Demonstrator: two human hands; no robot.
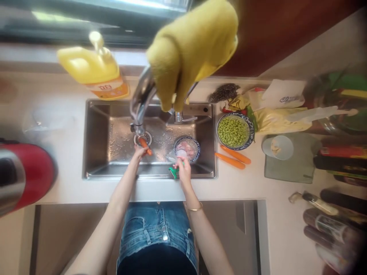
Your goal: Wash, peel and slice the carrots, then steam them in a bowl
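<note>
My left hand (139,153) is closed around an orange carrot (145,146), holding it over the drain (142,138) inside the steel sink (97,152) under the tap (142,103). My right hand (182,168) is closed on a green peeler (173,172) near the sink's front edge. Just beyond that hand a patterned bowl of pinkish meat (187,148) stands in the sink.
A yellow cloth (195,49) hangs over the tap. A yellow soap bottle (96,70) stands behind the sink. Right of the sink lie two carrots (233,157), a bowl of green beans (234,131), a cup (277,147), bottles and bags. A red appliance (25,175) is at left.
</note>
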